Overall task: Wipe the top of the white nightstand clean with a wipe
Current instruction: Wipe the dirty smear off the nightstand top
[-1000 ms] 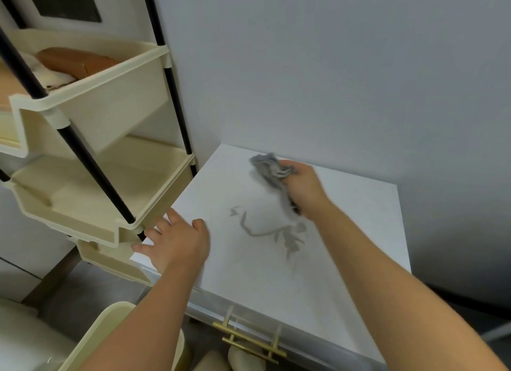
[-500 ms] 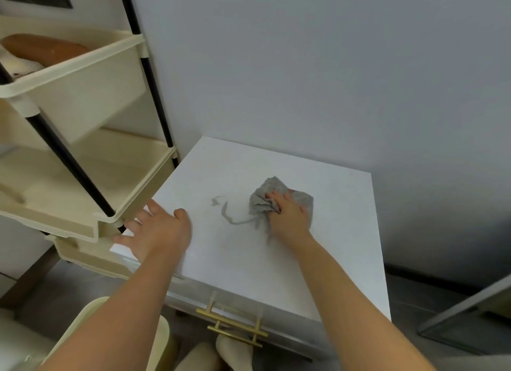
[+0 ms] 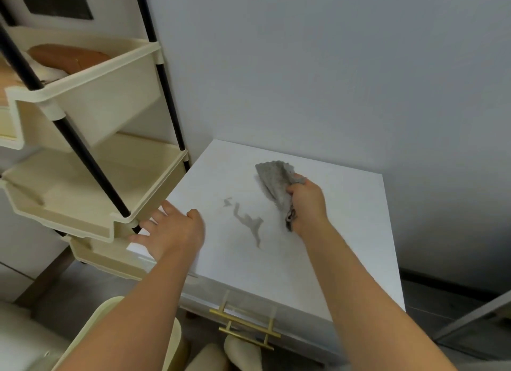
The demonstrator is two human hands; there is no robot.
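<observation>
Grey wipe (image 3: 272,184) in right grip (image 3: 307,205)

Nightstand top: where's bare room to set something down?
Bare: the right strip of the nightstand top between the right hand and its right edge; the back-left corner between the shelf rack and the wipe; the front strip below the grey smear. Crowded: the left front corner under the left hand, and the middle around that smear.

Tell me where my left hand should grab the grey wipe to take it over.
Pinch the wipe by its fanned upper end, coming from the left above the stain. The right hand bunches the lower part in curled fingers, so only that broad flap sticks out free.
</observation>
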